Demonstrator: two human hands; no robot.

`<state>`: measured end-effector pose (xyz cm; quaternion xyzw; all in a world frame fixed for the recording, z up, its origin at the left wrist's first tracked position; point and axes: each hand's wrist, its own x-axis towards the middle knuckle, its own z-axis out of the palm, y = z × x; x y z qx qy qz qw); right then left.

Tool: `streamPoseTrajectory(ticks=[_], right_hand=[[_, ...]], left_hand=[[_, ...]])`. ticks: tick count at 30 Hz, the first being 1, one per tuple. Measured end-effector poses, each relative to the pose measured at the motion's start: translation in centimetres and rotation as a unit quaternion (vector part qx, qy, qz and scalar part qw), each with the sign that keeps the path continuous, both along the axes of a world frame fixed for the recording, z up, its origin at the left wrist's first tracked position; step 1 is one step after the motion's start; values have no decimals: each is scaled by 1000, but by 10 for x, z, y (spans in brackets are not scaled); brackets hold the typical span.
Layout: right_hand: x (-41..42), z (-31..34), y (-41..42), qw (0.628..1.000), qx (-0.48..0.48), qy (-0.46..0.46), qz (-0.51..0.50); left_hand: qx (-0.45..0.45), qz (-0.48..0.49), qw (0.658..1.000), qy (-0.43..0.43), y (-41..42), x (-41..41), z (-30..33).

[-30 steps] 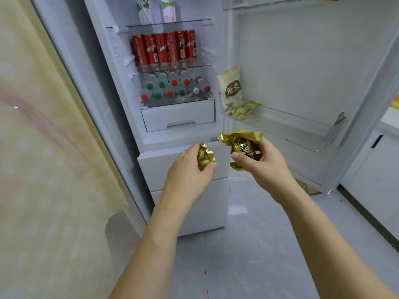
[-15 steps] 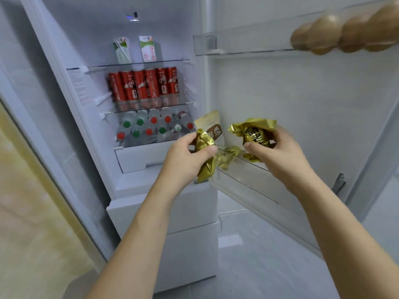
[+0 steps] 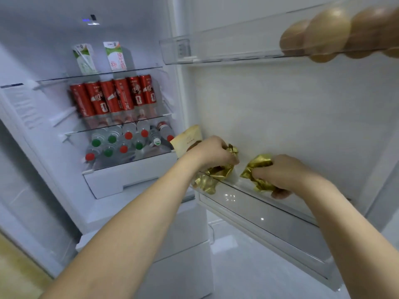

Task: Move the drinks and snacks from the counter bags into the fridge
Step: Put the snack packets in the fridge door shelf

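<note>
Step in hand, as I judge it: stocking snacks into the fridge door shelf (image 3: 269, 214); drinks look done. Left to right: inside the fridge, two cartons (image 3: 99, 58) on the top shelf, red cans (image 3: 114, 97) on the middle shelf, bottles (image 3: 127, 141) lying cap-out below. Then a beige snack bag (image 3: 187, 140) standing at the door shelf's left end.

Left hand (image 3: 212, 151) is over that end of the shelf, fingers curled round a gold foil snack (image 3: 234, 151) that pokes out just past the knuckles. More gold packets (image 3: 208, 180) sit in the shelf directly under this hand, touching or nearly so; cannot tell which.

Right hand (image 3: 282, 172) is further right, fingers curled down and gripping a second gold snack (image 3: 257, 164), low inside the shelf, thumb under it near the clear front rail.

Next move probably calls for both hands to let go and lift clear without dragging the foil out. Eggs (image 3: 326, 33) sit in the upper door tray, well apart.
</note>
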<state>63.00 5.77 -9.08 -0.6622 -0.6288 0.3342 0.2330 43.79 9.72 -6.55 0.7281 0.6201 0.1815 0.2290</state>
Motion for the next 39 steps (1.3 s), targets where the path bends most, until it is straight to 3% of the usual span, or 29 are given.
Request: streamPoseTrajectory(ticks=[9,17,23,29,39], right_hand=[[5,-23,13,996,-90,0,-20],[4,-34,12,993,-114,-14,-3],[2,-31,9,991,-101,-83,-13],[-12,-24,11,993,-110,-33,-8],[-33,-24,7,993,-109,-39,-4]], left_hand=[[-61,-119,967,218,23,33,-22],[-27,-150,926,345,23,40,-40],[29,-112,967,227,20,13,-39],[73,-73,988,111,11,-13,-46],[153,-41,985,63,-8,-17,-53]])
